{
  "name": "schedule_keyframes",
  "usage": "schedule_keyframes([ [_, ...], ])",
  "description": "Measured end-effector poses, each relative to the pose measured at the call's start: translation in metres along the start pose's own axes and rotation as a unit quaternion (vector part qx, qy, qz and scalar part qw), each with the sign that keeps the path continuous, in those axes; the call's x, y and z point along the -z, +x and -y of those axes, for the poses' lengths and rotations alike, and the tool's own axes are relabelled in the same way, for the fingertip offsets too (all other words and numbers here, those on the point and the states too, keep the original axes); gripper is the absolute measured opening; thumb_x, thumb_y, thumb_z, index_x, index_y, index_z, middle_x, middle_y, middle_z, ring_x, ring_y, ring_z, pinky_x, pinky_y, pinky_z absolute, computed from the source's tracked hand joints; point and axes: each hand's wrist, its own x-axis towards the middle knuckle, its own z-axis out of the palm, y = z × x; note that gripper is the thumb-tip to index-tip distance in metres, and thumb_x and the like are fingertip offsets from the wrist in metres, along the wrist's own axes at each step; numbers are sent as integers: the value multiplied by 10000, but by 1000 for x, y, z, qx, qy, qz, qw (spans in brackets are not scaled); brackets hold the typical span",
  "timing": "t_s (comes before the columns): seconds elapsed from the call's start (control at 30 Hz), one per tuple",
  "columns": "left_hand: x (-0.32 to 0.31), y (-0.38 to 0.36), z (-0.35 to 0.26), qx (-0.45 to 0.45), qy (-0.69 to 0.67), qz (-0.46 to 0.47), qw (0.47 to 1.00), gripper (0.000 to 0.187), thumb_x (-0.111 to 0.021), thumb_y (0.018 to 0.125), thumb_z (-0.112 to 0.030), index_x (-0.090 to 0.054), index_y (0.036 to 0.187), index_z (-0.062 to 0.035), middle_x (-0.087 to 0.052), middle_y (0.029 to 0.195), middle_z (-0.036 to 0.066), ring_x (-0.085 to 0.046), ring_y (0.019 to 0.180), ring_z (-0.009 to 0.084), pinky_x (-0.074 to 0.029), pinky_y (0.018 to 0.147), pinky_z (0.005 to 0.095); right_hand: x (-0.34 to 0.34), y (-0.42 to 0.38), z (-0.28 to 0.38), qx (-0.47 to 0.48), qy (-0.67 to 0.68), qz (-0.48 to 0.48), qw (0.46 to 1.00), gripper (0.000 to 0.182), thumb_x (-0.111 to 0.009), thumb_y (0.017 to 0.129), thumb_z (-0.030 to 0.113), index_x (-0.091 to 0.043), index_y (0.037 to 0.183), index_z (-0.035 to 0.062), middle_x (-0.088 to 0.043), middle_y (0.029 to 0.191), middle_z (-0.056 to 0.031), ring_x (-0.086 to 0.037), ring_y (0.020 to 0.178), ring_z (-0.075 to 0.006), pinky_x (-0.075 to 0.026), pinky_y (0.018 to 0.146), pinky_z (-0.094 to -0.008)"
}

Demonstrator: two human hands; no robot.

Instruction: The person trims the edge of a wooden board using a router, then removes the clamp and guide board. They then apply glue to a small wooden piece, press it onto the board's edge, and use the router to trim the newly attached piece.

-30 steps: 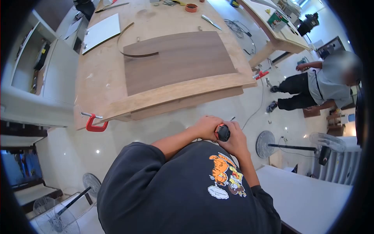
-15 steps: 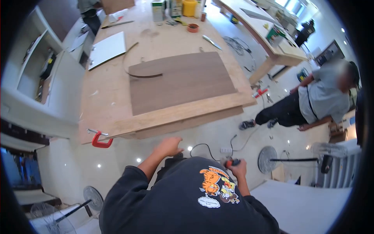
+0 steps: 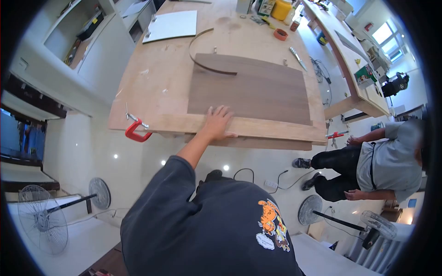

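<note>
My left hand (image 3: 218, 123) lies with its fingers spread on the light wooden strip (image 3: 267, 127) along the near edge of the workbench, its fingertips reaching the brown board (image 3: 253, 90). The board lies flat behind the strip. A thin curved brown band (image 3: 202, 63) rests partly across the board's upper left corner. To the left of my hand, a red clamp (image 3: 137, 130) grips the bench edge. A second red clamp (image 3: 337, 135) is at the right end. My right hand is out of view, hidden beyond my dark shirt.
A white panel (image 3: 171, 25), a utility knife (image 3: 298, 58), an orange tape roll (image 3: 280, 34) and a yellow container (image 3: 281, 9) are on the bench. A person (image 3: 391, 158) stands at the right. Fans (image 3: 43, 220) and a power strip with cables (image 3: 271, 184) are below.
My left hand has moved up from beside the bench onto its near edge. My right hand, which held a red and black tool, has left the view. The view has shifted.
</note>
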Motion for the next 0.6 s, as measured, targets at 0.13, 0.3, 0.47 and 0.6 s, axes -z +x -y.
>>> schedule_keyframes([
  [0.13, -23, -3, 4, -20, 18, -4, 1000, 912, -729, 754, -667, -501, 1408, -73, -503, 1450, 113, -411, 1385, 292, -315, 1106, 541, 5, -5, 2, 14, -13, -1, 1000, 791, -929, 568, 373, -560, 1176, 29, -612, 1150, -227, -612, 1109, -405, -509, 924, -486],
  [0.3, -23, -6, 6, -13, 6, 2, 1000, 928, -712, 750, -689, -506, 1401, -61, -537, 1392, 101, -459, 1321, 273, -333, 1095, 504, 5, -16, 5, 27, -30, -1, 999, 796, -933, 570, 382, -560, 1176, 26, -613, 1147, -229, -614, 1106, -406, -508, 922, -487],
  [0.47, -31, -4, 5, -14, 4, 11, 1000, 918, -701, 780, -669, -479, 1429, -57, -540, 1342, 90, -473, 1270, 262, -330, 1092, 495, -2, -24, 6, 39, -43, -18, 998, 801, -936, 572, 391, -560, 1175, 22, -614, 1145, -230, -617, 1102, -406, -507, 919, -489],
  [0.6, -27, -7, 13, -19, -24, 9, 999, 956, -657, 794, -713, -458, 1463, -58, -528, 1374, 107, -464, 1302, 286, -298, 1138, 531, -5, -34, 22, 94, -61, 7, 994, 805, -941, 573, 405, -564, 1166, 13, -618, 1136, -228, -621, 1091, -407, -506, 913, -487],
])
